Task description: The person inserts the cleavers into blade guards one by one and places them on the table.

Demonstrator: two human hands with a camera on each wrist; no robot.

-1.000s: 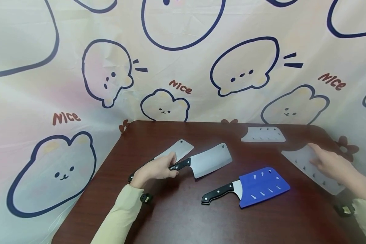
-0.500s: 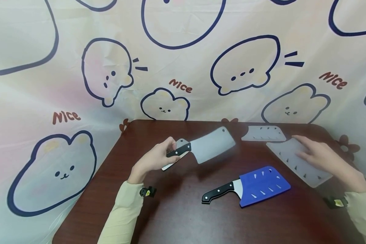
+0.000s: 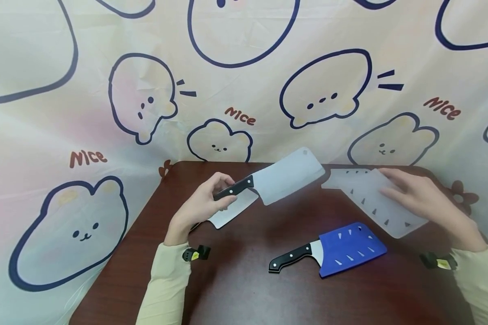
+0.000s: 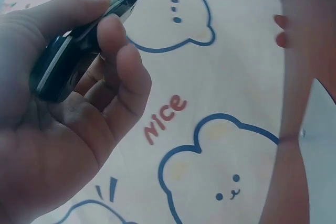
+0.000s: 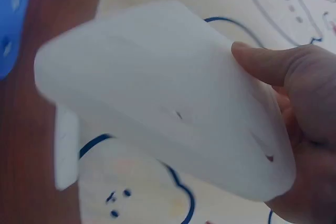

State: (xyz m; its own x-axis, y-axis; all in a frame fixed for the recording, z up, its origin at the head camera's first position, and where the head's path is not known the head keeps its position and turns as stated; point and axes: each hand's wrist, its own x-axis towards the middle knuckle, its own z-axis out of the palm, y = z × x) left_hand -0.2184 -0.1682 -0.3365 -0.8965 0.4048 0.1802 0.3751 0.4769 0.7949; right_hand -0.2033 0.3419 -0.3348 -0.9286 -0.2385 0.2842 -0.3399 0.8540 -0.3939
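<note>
My left hand [image 3: 203, 198] grips the black riveted handle of a cleaver [image 3: 288, 176], its bare blade raised over the table and pointing to the right. In the left wrist view the fingers curl round that handle [image 4: 58, 69]. My right hand [image 3: 427, 194] holds a translucent white blade guard [image 3: 384, 205] with slots, thumb on one face, lifted and tilted; it fills much of the right wrist view, where the guard [image 5: 157, 93] shows its pale side. Below the left hand lies a second bare cleaver [image 3: 233, 211], partly hidden by hand and handle.
A third cleaver in a blue guard [image 3: 351, 250] lies at the middle right of the dark wooden table [image 3: 244, 280]. Another white guard [image 3: 335, 178] lies at the back right, partly behind the held one. A printed cloth [image 3: 236, 81] hangs behind the table.
My left hand has lifted its cleaver off the table, up and slightly right. My right hand has moved left and up with the white guard. The blue-guarded cleaver stays put.
</note>
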